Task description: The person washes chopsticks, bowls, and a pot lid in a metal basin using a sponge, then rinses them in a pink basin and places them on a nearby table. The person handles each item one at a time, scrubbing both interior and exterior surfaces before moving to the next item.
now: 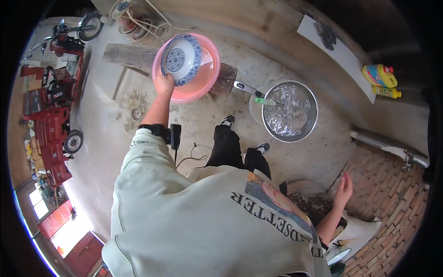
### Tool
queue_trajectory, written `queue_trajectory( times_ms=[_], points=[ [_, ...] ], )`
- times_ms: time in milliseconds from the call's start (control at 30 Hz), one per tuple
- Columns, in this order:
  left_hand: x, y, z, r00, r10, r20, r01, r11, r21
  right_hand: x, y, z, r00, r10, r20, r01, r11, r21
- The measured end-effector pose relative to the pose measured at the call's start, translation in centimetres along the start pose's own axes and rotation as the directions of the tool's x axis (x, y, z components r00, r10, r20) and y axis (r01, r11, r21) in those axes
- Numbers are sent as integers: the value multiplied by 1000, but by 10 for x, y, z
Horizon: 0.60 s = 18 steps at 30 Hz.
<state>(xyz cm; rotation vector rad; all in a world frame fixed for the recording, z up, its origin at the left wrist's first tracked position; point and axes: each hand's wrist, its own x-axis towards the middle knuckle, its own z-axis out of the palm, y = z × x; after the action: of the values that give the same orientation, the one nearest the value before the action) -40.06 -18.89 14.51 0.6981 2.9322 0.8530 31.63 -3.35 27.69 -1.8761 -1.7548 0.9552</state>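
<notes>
My left hand grips the rim of a blue-and-white patterned bowl, tilted over a pink plastic basin. Liquid shows in the basin, which rests on a wooden bench. To the right stands a large round metal pot of rippling water, with a green-handled utensil in it. A second handle, metal and black, reaches from the bench end toward the pot's rim. My right hand is held out at the lower right, away from the pot, with nothing in it.
A coiled hose lies behind the bench. Yellow bottles stand by a white board at the right wall. A metal pipe lies near stacked bricks. A red cargo tricycle is parked at the left. A floor drain is nearby.
</notes>
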Motion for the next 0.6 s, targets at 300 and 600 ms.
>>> queue_trajectory(
  times_ms=[300,600],
  points=[
    [57,-97,54,992,-120,-34,123,985,125,-51,-111,38,992,99,72,-86,982,-166],
    [10,-122,100,304,-588,749,951,228,-208,-76,-180,36,999,11,-38,-19,974,-225]
  ],
)
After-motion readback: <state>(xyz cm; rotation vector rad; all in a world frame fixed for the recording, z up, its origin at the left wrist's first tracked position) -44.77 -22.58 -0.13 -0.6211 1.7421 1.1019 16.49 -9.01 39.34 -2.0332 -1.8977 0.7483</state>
